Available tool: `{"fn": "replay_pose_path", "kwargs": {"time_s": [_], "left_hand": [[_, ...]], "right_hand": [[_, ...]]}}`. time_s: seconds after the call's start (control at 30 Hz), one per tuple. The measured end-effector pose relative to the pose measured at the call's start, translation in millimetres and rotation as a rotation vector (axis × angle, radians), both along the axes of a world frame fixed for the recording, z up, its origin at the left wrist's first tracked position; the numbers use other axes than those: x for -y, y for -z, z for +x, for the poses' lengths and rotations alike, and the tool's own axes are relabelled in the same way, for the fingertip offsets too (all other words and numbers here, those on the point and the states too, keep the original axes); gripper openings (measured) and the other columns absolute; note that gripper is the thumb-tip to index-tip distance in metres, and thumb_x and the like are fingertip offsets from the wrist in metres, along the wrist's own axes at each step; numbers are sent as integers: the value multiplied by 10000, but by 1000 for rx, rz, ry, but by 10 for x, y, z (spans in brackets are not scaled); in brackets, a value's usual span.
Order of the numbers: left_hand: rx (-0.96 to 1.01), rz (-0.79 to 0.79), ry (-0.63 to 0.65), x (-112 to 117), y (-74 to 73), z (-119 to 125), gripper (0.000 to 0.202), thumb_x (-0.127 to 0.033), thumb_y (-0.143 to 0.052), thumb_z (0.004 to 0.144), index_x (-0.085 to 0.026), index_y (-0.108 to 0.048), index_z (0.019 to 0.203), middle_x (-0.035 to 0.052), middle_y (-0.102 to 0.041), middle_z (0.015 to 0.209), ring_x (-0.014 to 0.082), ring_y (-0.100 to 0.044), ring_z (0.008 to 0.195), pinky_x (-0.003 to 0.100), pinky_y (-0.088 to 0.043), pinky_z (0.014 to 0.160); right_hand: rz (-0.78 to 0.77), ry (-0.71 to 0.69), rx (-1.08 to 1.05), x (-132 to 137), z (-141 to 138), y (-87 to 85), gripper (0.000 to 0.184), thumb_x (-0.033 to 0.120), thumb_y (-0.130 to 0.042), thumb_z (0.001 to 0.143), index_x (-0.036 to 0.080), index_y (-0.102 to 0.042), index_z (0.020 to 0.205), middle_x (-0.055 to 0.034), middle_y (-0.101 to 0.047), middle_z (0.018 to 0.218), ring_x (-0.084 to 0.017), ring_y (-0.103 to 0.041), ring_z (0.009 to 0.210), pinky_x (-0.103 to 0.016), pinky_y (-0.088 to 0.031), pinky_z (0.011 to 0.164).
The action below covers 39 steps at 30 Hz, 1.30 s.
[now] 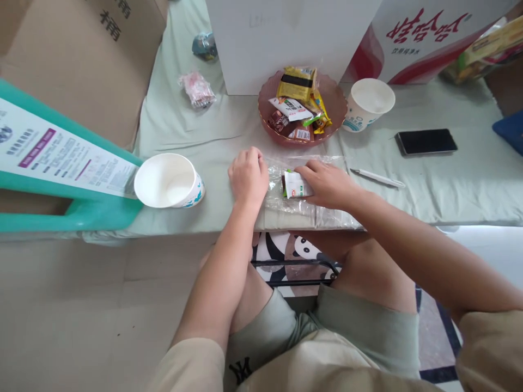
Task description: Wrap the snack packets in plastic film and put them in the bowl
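A clear plastic bag [327, 215] lies flat at the front edge of the cloth-covered table. My left hand [248, 175] is closed at the bag's left end and seems to pinch its edge; the fingertips are hidden. On top of the plastic, my right hand [322, 182] grips a small white and green snack packet [297, 185], fingers over its right part. Just behind the hands stands a pink scalloped bowl [272, 128] with several wrapped snacks, among them a gold packet [297, 84] and a white packet [291, 108].
A white paper cup [169, 182] stands left, another paper cup [371, 103] right of the bowl. A white pen [378, 177] and a phone [427, 141] lie on the right. White boxes [286, 38] stand behind; a green-framed object [102, 215] and cardboard box [73, 71] stand left.
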<state>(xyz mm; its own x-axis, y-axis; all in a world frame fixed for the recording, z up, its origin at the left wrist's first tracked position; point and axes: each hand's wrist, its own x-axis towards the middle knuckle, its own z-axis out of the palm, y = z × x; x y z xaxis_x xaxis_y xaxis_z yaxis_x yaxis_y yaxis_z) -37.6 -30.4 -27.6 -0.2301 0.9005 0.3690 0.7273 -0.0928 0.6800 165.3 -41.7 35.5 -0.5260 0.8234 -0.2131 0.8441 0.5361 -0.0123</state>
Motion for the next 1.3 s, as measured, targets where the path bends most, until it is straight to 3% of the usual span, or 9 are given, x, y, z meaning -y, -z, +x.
{"fn": "replay_pose_path", "kwargs": {"time_s": [0.17,0.33,0.47,0.63,0.93,1.13,1.3], "left_hand": [[-26,-85,-19,-10,-81,37,96,-161,-549,940,-234,-587,891,92,-650,941,286,-616,981,428,-442,910],[-207,-326,-5,80,-348,83,200,-199,-422,1019,-226,-617,1058,107,-677,1129,259,-617,1121,387,-441,954],[-251,-427,-47,99,-442,70,244,-213,-396,1036,-225,-618,1137,109,-673,1210,251,-605,1186,375,-436,983],[-250,-444,-47,94,-464,78,277,-234,-384,1044,-224,-635,1159,113,-662,1235,252,-597,1203,380,-439,998],[-229,-416,-55,98,-438,114,289,-215,-448,1011,-241,-648,1217,123,-622,1296,267,-586,1229,398,-456,1024],[-267,-410,-103,88,-315,117,415,-160,-461,979,-312,-608,1336,122,-579,1402,285,-554,1282,417,-446,1053],[-283,-411,-110,84,-289,165,416,-153,-436,982,-320,-623,1315,111,-600,1377,286,-557,1258,415,-444,1045]], "right_hand": [[-7,64,-47,68,132,10,585,336,-692,809,203,-541,1358,-154,-629,1326,-306,-674,975,-370,-466,753],[-41,56,-21,116,131,17,567,395,-666,858,233,-530,1383,-120,-703,1282,-348,-683,1086,-419,-490,853],[9,67,-39,205,209,-9,541,390,-638,878,229,-533,1384,-124,-700,1305,-344,-690,1089,-425,-496,882],[64,135,-117,283,316,-13,593,382,-649,861,182,-518,1404,-164,-686,1305,-356,-672,1141,-420,-510,873],[-111,77,19,156,-16,-66,616,385,-660,863,231,-500,1438,-131,-672,1333,-357,-664,1168,-426,-506,870],[-3,53,-28,304,99,-69,581,317,-642,879,210,-498,1431,-135,-670,1310,-335,-660,1174,-442,-474,957],[80,124,-83,352,179,-56,568,406,-643,884,202,-512,1398,-139,-678,1274,-345,-661,1154,-428,-480,902]]}}
